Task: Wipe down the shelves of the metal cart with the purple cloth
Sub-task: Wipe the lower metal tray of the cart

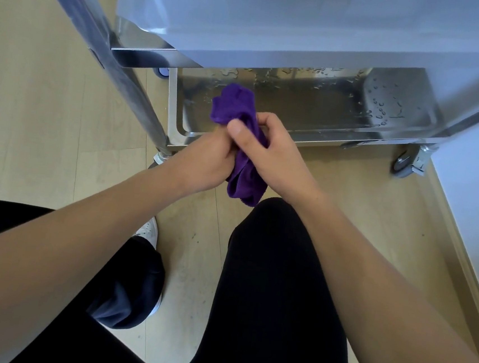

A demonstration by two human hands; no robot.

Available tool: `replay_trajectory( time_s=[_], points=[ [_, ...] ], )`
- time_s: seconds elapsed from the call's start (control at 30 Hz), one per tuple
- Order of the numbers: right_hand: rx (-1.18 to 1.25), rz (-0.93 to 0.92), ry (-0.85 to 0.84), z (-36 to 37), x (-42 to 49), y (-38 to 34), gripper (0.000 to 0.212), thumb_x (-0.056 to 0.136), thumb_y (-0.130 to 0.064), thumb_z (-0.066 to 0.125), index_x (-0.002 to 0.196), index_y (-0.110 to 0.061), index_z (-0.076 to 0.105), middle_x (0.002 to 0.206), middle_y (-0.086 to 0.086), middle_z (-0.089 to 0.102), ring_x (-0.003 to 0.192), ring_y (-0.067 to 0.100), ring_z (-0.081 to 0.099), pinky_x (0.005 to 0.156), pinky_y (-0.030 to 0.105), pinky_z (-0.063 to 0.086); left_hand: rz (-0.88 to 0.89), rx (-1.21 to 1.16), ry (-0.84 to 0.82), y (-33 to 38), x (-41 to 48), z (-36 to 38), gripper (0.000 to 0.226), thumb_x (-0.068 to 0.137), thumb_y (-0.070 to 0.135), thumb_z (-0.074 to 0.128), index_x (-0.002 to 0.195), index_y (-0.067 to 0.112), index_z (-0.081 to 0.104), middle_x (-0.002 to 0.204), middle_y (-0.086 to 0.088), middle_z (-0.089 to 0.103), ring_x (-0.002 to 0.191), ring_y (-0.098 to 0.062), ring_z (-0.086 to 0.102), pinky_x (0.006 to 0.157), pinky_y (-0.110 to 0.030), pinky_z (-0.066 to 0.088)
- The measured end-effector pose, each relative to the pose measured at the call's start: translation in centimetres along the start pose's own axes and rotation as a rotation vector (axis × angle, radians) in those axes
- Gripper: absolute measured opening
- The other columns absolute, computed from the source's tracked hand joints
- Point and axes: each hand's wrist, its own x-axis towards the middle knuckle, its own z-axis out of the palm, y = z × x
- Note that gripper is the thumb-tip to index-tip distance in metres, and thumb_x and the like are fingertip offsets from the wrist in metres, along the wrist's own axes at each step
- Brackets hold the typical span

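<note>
Glossy wet metal shelf (312,112); seemingly fuzzy purple cloth (234,104).

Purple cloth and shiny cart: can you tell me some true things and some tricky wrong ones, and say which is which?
1. The left hand and right hand both grip the crumpled purple cloth. True.
2. Water drops sit on the bottom shelf of the shiny metal cart. True.
3. The purple cloth lies spread flat on the bottom shelf. False: the hands hold it bunched up.
4. The cart has no wheels. False: a grey caster wheel shows under its right corner.
</note>
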Motion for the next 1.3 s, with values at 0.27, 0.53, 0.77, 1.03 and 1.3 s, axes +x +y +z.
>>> replay_trajectory(
  time_s=[0.27,0.53,0.77,1.03,1.3],
  points=[
    [0.068,0.027,0.047,-0.4,0.3,-0.4,0.023,0.097,-0.036,0.053,0.104,-0.015,0.061,0.095,0.009,0.064,0.086,0.020,0.062,0.087,0.046,0.053,-0.095,-0.263,0.008,0.4,0.1,-0.5,0.032,0.100,0.009,0.037,0.130,0.018,0.035,0.094,-0.015,0.058,0.073,-0.022,0.058,0.068,-0.043,0.052],
    [-0.276,-0.104,0.166,-0.6,0.8,-0.5,0.018,0.101,-0.032,0.046,0.101,-0.015,0.054,0.091,0.000,0.060,0.080,0.010,0.057,0.070,0.020,0.047,-0.121,-0.207,0.103,0.1,-0.1,-1.2,0.038,0.097,0.005,0.046,0.132,0.020,0.042,0.111,0.002,0.061,0.098,-0.014,0.062,0.086,-0.038,0.056],
    [-0.376,-0.044,0.330,-1.8,1.2,0.2,0.037,0.099,-0.018,0.051,0.132,-0.020,0.035,0.088,-0.012,0.055,0.077,0.004,0.057,0.070,0.020,0.049,-0.162,-0.020,0.142,-0.6,-0.1,-1.5,0.028,0.100,0.006,0.040,0.114,0.028,0.049,0.092,0.012,0.056,0.068,-0.001,0.058,0.046,-0.007,0.041],
    [-0.511,-0.126,0.106,-2.3,1.1,1.1,0.037,0.103,-0.014,0.037,0.136,-0.025,0.052,0.125,0.002,0.058,0.112,0.010,0.053,0.098,0.027,0.046,-0.204,0.088,0.149,-0.6,0.3,-1.3,0.041,0.095,0.011,0.045,0.136,0.017,0.048,0.122,-0.001,0.060,0.085,-0.010,0.055,0.060,-0.009,0.038],
    [-0.696,-0.035,-0.087,-2.9,1.7,1.3,0.070,0.072,-0.037,0.083,0.132,-0.024,0.050,0.119,0.000,0.047,0.103,0.011,0.046,0.091,0.030,0.048,-0.207,0.285,0.138,-1.2,0.1,-1.7,0.031,0.085,0.024,0.072,0.114,0.014,0.065,0.098,-0.001,0.056,0.084,-0.015,0.051,0.063,-0.019,0.036]
  ],
)
